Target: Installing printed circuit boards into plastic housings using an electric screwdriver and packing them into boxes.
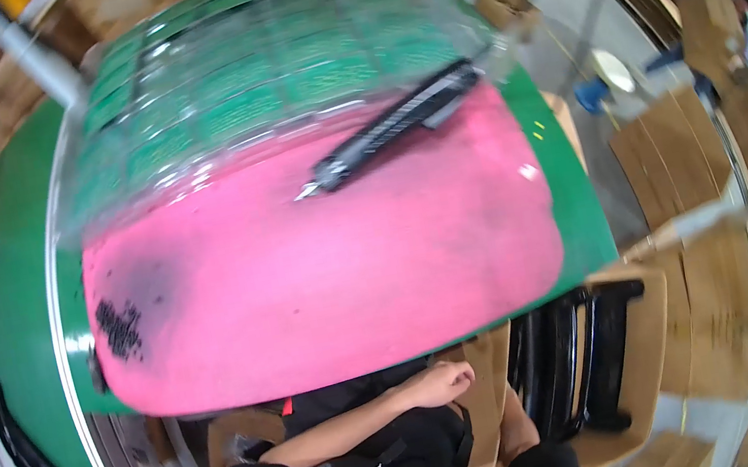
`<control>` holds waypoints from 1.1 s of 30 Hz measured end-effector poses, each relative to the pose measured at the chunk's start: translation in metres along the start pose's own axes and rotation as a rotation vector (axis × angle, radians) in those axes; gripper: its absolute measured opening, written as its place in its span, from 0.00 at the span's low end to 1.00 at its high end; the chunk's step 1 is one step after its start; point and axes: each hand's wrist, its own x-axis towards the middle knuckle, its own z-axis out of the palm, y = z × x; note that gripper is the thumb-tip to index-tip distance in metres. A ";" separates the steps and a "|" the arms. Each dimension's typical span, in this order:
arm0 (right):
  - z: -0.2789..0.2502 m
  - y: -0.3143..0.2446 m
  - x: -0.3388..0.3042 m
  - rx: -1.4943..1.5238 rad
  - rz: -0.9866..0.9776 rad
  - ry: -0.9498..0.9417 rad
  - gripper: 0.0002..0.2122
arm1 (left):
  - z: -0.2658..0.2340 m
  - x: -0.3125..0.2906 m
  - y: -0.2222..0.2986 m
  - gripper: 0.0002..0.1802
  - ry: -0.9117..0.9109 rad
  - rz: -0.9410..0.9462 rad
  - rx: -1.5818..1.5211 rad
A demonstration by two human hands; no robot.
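Observation:
My left hand (443,383) reaches across my lap, below the table's front edge, with its fingers curled in; anything inside them is hidden. My right forearm (517,430) points down beside a cardboard box (652,324), and the right hand itself does not show. Long glossy black plastic parts (606,358) stand in that box. On the pink mat (307,305) lies a black electric screwdriver (400,124), its metal bit aimed left. A pile of small black screws (119,328) sits at the mat's left side.
Clear plastic compartment trays (259,94) cover the back of the green table (586,241). Another black curved part (47,466) lies on the green surface at far left. Cardboard boxes (670,151) and a blue-and-white stool (602,81) stand to the right.

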 end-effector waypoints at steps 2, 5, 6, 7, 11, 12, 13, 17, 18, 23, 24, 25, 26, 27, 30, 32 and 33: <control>0.011 0.018 -0.039 -0.007 -0.037 -0.034 0.23 | 0.002 -0.005 -0.001 0.12 0.042 0.038 -0.017; 0.018 0.043 -0.090 0.039 -0.052 -0.028 0.21 | 0.008 -0.001 -0.002 0.11 0.011 0.041 -0.083; 0.010 0.044 -0.104 0.056 -0.052 -0.030 0.20 | 0.008 0.001 -0.006 0.11 0.021 0.050 -0.068; -0.002 0.057 -0.121 0.081 -0.042 -0.024 0.19 | 0.011 0.003 -0.007 0.11 0.016 0.062 -0.052; -0.042 0.235 -0.239 0.196 0.001 0.016 0.17 | 0.015 0.008 -0.004 0.11 0.024 0.090 -0.045; -0.057 0.250 -0.260 0.223 0.014 0.031 0.16 | 0.019 0.010 -0.008 0.11 0.021 0.086 -0.048; -0.073 0.245 -0.267 0.254 0.025 0.041 0.16 | 0.021 0.012 -0.010 0.11 0.018 0.077 -0.047; -0.115 0.169 -0.292 0.392 0.083 0.073 0.13 | 0.019 0.001 -0.002 0.12 -0.020 0.080 -0.024; -0.124 0.149 -0.316 0.442 0.024 0.175 0.11 | 0.018 -0.004 0.000 0.13 -0.079 0.129 -0.015; -0.203 0.068 -0.443 0.533 0.084 0.457 0.21 | 0.018 -0.031 0.038 0.38 -0.342 0.383 0.172; -0.213 0.040 -0.465 0.702 0.044 0.516 0.20 | 0.017 -0.039 0.049 0.44 -0.378 0.468 0.138; -0.222 0.012 -0.484 0.868 0.002 0.569 0.18 | 0.017 -0.048 0.061 0.51 -0.412 0.550 0.100; -0.233 -0.015 -0.500 0.925 -0.065 0.583 0.18 | 0.015 -0.055 0.071 0.51 -0.415 0.554 0.103; -0.243 -0.037 -0.512 0.979 -0.131 0.591 0.18 | 0.012 -0.063 0.080 0.53 -0.344 0.658 0.018; -0.251 -0.099 -0.532 0.938 -0.518 0.571 0.22 | -0.008 -0.080 0.108 0.55 -0.121 0.776 -0.093; -0.250 -0.126 -0.533 0.811 -0.775 0.433 0.27 | -0.031 -0.093 0.121 0.51 0.082 0.724 -0.171; -0.258 -0.125 -0.524 0.675 -0.854 0.410 0.29 | -0.053 -0.110 0.135 0.45 0.011 0.454 -0.330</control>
